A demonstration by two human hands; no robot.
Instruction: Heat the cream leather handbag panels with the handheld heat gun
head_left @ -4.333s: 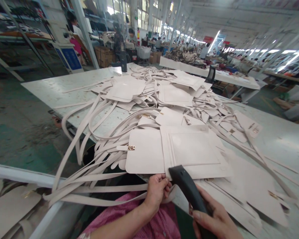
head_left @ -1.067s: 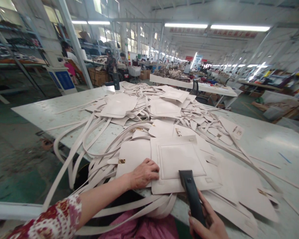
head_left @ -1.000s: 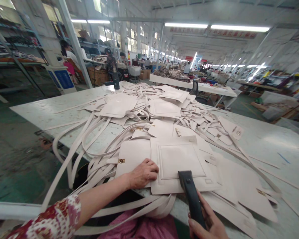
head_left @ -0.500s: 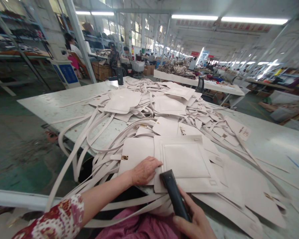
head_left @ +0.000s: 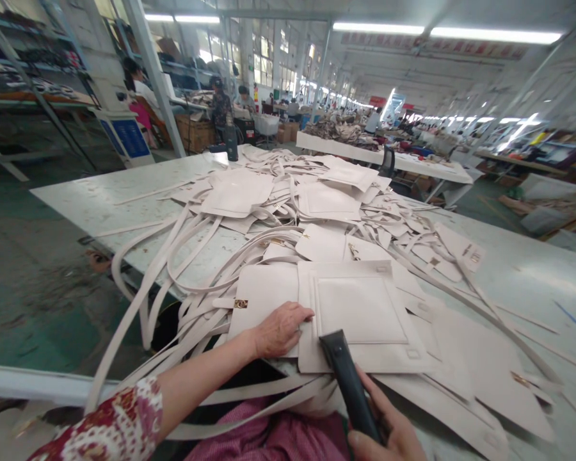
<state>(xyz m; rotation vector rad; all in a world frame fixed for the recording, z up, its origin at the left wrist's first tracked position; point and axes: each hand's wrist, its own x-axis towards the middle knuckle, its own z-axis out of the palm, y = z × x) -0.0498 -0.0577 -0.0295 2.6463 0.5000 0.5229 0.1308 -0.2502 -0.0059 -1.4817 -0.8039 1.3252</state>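
Beige bag piece (head_left: 360, 307), flat at the near edge of the table (head_left: 86, 186); black handheld tool (head_left: 348, 378), grasped in right hand (head_left: 388, 422).
Left hand (head_left: 281, 330) resting on the piece, pinch or not cannot be told. White bin (head_left: 267, 125) in background, contents indistinct. Heaped beige parts (head_left: 237, 192) beyond; straps (head_left: 259, 391) across the lap.

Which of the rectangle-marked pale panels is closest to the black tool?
The front panel, beside the left hand; the black tool overlaps it in view, while other marked panels lie farther back.
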